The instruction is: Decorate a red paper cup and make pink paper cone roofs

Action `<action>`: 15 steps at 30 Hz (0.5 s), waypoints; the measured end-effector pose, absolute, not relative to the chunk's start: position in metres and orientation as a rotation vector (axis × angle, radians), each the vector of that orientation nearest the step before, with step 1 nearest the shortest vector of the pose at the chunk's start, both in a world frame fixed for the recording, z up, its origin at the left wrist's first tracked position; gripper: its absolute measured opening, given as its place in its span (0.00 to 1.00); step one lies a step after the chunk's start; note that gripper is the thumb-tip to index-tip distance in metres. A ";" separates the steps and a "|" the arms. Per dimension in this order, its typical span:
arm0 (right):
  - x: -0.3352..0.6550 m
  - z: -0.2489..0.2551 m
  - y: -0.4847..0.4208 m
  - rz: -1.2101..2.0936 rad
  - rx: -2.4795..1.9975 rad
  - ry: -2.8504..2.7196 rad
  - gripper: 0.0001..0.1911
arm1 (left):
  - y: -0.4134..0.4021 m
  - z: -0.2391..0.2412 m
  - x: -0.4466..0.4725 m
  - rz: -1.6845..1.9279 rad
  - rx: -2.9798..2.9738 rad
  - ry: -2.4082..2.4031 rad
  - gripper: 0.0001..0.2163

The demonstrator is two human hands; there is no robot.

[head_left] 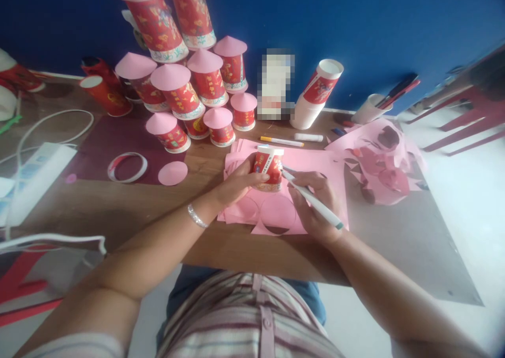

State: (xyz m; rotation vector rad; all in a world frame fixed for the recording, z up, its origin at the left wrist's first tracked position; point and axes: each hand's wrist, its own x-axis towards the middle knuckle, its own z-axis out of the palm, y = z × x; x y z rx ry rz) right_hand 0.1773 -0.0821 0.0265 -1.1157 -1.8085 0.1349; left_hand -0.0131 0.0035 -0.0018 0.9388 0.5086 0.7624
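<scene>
My left hand (236, 182) is wrapped round a small red printed paper cup (269, 167) that stands upside down on a stack of pink paper sheets (315, 166). My right hand (313, 205) grips a white marker pen (315, 203), its tip touching the cup's base on the right side. A bracelet sits on my left wrist. Circles are drawn or cut in the pink paper just in front of the cup.
Several red cups with pink cone lids (177, 92) are stacked at the back left. A tape roll (127, 167) and a pink paper disc (172, 173) lie left of the sheets. Pink scraps (381, 163), a pen cup (369, 108), loose markers (282, 141) and a power strip (33, 176) surround them.
</scene>
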 end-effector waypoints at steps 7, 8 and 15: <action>0.177 0.022 -0.081 0.160 -1.076 -1.801 0.10 | 0.003 -0.004 -0.015 0.710 1.006 0.496 0.24; 0.177 0.023 -0.081 0.158 -1.080 -1.806 0.09 | 0.002 -0.005 -0.015 0.711 1.011 0.499 0.24; 0.179 0.025 -0.081 0.098 -1.075 -1.823 0.09 | -0.001 0.003 -0.009 0.729 1.037 0.620 0.23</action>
